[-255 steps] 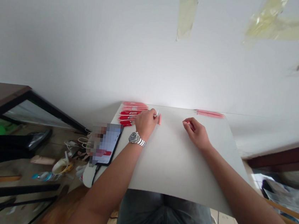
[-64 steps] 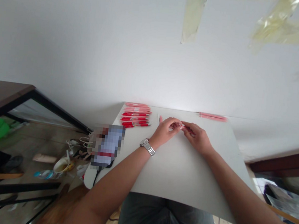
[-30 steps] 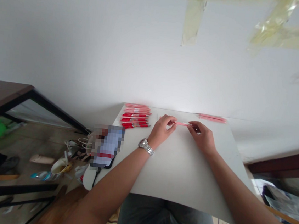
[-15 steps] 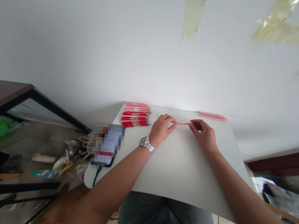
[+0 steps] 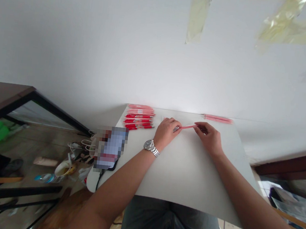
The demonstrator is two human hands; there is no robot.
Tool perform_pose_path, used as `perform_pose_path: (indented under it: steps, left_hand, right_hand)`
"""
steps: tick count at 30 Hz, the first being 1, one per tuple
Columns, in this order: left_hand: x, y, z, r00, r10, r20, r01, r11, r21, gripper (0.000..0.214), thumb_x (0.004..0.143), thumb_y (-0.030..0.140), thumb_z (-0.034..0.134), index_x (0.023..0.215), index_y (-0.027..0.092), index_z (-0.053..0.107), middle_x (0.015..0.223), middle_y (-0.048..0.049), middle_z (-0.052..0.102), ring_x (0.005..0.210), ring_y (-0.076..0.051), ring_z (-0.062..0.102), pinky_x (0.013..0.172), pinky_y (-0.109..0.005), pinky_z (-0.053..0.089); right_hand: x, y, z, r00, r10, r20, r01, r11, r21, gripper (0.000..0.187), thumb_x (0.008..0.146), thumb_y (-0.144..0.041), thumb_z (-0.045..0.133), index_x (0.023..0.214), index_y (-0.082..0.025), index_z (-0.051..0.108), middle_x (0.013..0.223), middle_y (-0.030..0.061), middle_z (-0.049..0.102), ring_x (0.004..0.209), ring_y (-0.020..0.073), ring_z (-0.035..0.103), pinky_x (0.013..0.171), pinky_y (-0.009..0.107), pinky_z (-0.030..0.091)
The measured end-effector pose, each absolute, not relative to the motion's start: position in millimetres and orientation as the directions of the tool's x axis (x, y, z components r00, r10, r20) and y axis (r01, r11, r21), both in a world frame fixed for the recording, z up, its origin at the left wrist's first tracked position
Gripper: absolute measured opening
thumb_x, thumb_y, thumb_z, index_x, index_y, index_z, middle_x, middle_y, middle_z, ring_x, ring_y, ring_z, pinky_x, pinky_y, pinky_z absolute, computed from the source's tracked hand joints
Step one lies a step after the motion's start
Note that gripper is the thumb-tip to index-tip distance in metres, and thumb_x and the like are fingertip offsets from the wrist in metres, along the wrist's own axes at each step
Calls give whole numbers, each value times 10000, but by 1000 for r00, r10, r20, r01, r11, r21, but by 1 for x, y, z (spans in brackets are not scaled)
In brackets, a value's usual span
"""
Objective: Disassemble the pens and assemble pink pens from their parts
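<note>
Held: slim pink tube, upper middle of frame, spanning gap between hands above white board. Left hand closed on near end, right hand pinching far end, keeping tube taut and level. Left forearm, right forearm angle inward from frame bottom. Red-gripped pens stacked side by side, board's upper left.

We have a slim pink pen held almost level between our left hand and right hand. Farther left, red pens lie stacked side by side on the bench; a far pink row is probably more pens.
</note>
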State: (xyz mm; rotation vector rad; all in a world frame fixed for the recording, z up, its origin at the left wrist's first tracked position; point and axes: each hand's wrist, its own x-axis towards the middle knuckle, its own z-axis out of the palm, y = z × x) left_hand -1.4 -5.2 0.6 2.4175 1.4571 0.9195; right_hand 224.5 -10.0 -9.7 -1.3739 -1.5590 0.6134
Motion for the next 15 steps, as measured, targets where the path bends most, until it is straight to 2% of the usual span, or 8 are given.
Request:
perform_pose_path:
  steps: [15]
  left_hand:
    - [-1,-4,0,332,854,401,742,-498,448,86,992,293,643,1015,251,714,1014,-26,703,979,-219,597,961,-381,494]
  right_hand:
    - [222,-10,-10,67,951,303,447,243,-861,354,883,-528,711,1060,-225,763,968,61,782,849,221,728,837,377,590]
